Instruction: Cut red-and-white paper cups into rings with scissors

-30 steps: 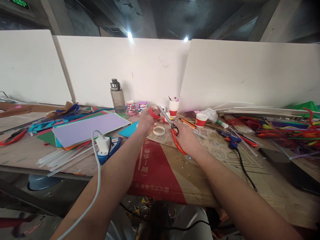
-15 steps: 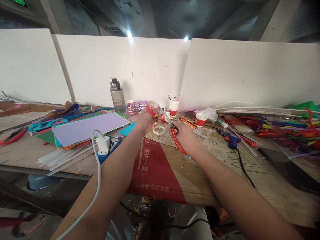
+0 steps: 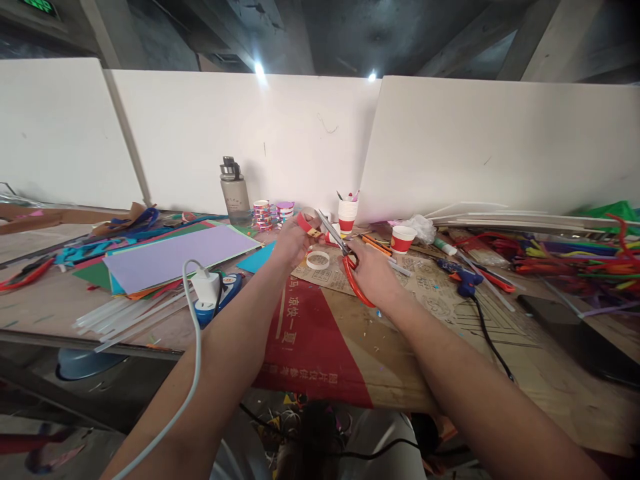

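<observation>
My left hand is closed on a red-and-white piece of paper cup, cut into a curled band. In my right hand are the red handles of a pair of scissors, their blades pointing up and left toward the cup piece. Whether the blade tips touch it I cannot tell. A white paper ring lies on the cardboard below, between my hands. Behind the scissors a red-and-white piece is partly hidden.
A stack of paper cups holding pens stands behind, beside a single paper cup. To the left are a bottle, coloured paper sheets and a power strip. A blue glue gun and a black phone-like slab lie right.
The cup piece in my left hand has tipped and dropped slightly. My right hand and the scissors have barely moved.
</observation>
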Demonstrator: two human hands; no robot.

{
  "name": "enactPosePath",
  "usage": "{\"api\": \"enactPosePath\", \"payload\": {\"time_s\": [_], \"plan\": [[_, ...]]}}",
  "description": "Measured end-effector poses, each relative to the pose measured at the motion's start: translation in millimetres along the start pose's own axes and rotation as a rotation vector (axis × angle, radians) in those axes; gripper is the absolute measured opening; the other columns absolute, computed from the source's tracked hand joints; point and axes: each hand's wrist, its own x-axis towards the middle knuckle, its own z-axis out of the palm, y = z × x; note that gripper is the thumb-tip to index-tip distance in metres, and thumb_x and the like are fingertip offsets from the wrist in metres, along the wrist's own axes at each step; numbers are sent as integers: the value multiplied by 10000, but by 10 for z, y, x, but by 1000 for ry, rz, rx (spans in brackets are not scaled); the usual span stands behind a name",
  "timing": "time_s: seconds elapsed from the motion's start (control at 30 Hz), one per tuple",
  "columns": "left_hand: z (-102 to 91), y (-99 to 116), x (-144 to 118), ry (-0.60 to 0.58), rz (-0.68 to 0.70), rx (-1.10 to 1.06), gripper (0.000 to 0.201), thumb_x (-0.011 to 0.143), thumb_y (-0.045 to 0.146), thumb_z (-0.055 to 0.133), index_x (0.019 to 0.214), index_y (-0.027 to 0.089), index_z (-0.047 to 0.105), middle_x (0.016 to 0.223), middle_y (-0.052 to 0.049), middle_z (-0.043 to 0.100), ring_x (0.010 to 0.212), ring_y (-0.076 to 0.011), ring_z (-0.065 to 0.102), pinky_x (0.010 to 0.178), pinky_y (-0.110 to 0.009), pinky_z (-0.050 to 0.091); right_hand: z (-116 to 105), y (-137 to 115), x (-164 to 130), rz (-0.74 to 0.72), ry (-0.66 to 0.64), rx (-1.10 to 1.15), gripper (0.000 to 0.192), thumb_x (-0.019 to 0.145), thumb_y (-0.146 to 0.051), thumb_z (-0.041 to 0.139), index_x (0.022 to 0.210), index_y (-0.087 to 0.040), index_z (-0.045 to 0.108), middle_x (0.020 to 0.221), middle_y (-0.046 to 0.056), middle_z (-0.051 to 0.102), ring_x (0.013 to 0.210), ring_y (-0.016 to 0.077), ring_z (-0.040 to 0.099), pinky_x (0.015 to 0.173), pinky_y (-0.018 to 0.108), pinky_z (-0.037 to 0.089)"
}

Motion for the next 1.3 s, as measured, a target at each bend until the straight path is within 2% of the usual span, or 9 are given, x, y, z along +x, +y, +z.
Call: {"api": "enactPosePath", "payload": {"time_s": [0.17,0.5,0.73,0.9,1.1,1.3], "plan": [[28,33,-18,12,-22,7,383,705,250,835,609,158,476,596,31,511,549,-87,557,536,-226,476,22,11,12,-14,10,12,255,958,-235,481,1134,-171,654,1065,130,721,975,243,636,836,309,435],[-70,-11,26,-31,-36,-9,411,709,387,856,677,168,509,634,18,569,498,-76,527,485,-223,421,20,2,17,33,-42,-5,271,960,-252,494,1155,-178,667,983,129,748,880,241,656,769,299,424],[-115,-5,62,48,133,-77,366,711,331,838,727,190,501,683,23,593,581,-98,587,539,-232,464,-6,-22,0,21,-47,37,300,939,-241,538,1200,-180,671,1024,121,751,913,246,660,787,301,427],[-64,0,46,25,52,-33,441,681,328,868,673,187,451,605,49,518,550,-91,562,538,-232,471,-11,-20,-10,-15,-15,45,290,937,-257,537,1186,-182,665,1082,122,732,972,247,644,823,304,433],[4,-4,20,21,15,-11,434,684,363,876,647,167,490,590,42,511,574,-112,610,551,-236,496,0,-18,-7,-1,-2,-10,284,961,-229,474,1177,-163,645,1080,141,720,991,253,636,842,312,430],[-15,18,28,33,-13,-7,420,732,319,842,652,177,455,572,54,494,496,-81,543,484,-208,424,-6,-28,0,30,-39,-23,288,959,-223,477,1183,-172,651,1023,137,736,929,250,651,802,307,430]]}}
